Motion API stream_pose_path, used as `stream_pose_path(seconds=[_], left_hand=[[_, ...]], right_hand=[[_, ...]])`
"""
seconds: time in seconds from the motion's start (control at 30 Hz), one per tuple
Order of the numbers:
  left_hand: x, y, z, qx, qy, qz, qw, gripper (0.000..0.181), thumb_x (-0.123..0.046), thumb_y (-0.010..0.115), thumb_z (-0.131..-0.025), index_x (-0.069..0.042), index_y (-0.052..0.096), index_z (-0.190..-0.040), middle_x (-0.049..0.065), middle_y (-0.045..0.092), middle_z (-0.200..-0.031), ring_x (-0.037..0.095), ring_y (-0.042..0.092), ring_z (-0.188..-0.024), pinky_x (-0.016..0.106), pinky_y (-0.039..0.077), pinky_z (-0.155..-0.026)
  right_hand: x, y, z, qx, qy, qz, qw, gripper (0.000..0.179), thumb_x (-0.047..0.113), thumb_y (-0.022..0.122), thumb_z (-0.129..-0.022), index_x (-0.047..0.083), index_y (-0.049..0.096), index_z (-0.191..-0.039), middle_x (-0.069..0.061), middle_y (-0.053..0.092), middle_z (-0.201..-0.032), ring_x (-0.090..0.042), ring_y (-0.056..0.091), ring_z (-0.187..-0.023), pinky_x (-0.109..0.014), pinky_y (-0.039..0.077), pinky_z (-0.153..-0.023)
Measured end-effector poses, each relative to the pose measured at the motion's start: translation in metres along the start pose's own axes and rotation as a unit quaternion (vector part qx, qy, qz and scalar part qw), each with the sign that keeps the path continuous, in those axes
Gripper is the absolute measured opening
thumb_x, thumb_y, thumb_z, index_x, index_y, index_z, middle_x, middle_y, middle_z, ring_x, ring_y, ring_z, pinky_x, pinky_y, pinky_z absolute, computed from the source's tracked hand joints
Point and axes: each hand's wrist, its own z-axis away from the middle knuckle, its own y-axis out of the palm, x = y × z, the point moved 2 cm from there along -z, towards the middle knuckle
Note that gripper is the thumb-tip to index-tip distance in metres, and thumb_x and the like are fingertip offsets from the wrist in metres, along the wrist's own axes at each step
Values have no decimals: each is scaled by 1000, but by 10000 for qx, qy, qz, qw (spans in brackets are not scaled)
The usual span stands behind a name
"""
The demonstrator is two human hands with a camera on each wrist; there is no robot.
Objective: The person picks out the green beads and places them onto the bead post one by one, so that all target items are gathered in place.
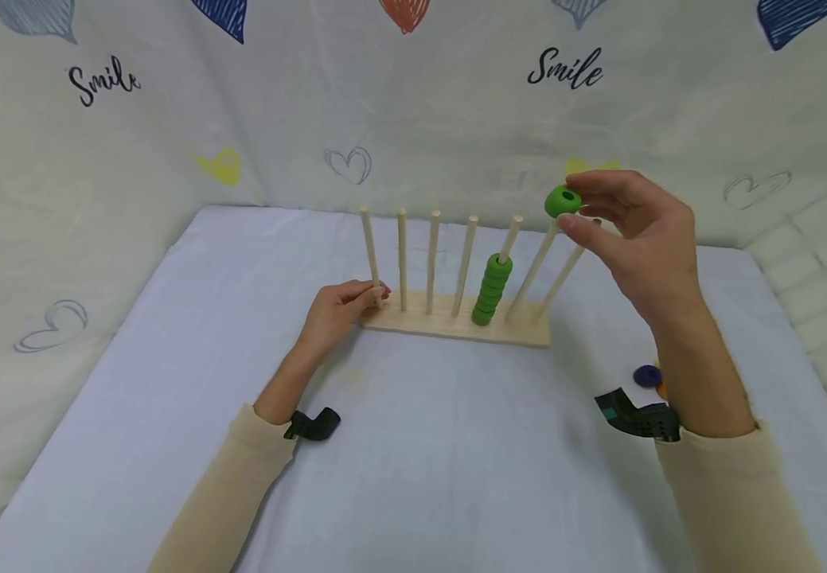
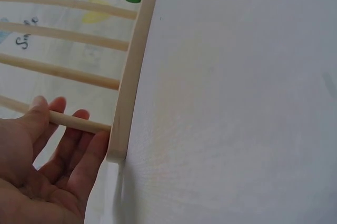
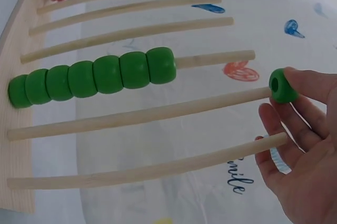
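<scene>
A wooden stand with a flat base bears a row of several upright pegs. Several green beads are stacked on one peg, right of the middle. My left hand grips the leftmost peg low down, thumb on one side and fingers on the other. Between thumb and fingertips, my right hand pinches a single green bead by the tip of the second peg from the right. That bead's hole shows beside the peg's end. The rightmost peg is bare and passes close to my right fingers.
On the white-covered table, a purple bead and some orange and yellow pieces lie beside my right forearm, partly hidden by it. Behind the stand rises a pale backdrop with printed hearts and words.
</scene>
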Motion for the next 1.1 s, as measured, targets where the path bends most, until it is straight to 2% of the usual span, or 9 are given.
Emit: stream_pose_path(seconds=[0.23, 0.37, 0.67, 0.9, 1.1], left_hand=[[-1, -2, 1, -13, 29, -54, 10000, 28, -22, 66, -104, -3, 77, -122, 17, 76, -122, 26, 72, -115, 29, 63, -95], [-1, -4, 1, -12, -6, -52, 10000, 28, -23, 66, -104, -3, 77, -121, 17, 76, -121, 28, 72, -116, 30, 63, -95], [-1, -4, 2, -33, -88, 38, 9999, 29, -23, 66, -104, -3, 77, -122, 18, 76, -122, 27, 72, -117, 29, 63, -93], [1, -3, 2, -6, -21, 22, 10000, 30, -23, 66, -105, -2, 76, -123, 20, 75, -122, 29, 71, -116, 31, 63, -95], [1, -2, 2, 20, 20, 44, 10000, 29, -22, 66, -104, -2, 77, -122, 20, 76, -121, 30, 71, -116, 33, 63, -96]], right_hand=[[0, 11, -1, 188, -24, 845, 9962, 40, -8, 78, -87, 4, 74, -125, 5, 74, -116, -10, 70, -107, -21, 48, -99], [1, 18, -2, 286, -127, 1271, 9914, 42, -6, 79, -87, 5, 72, -127, 9, 74, -116, -8, 69, -109, -22, 47, -105], [2, 23, -4, 467, 13, 1570, 9865, 43, -2, 81, -87, 10, 73, -127, 9, 74, -118, -7, 69, -109, -26, 45, -111], [4, 25, -2, 613, 162, 2056, 9766, 47, 2, 84, -85, 14, 72, -129, 15, 74, -118, -2, 69, -101, -26, 42, -107], [4, 25, -1, 665, 126, 2178, 9736, 49, 1, 85, -85, 14, 72, -130, 17, 73, -118, -1, 68, -99, -23, 43, -106]])
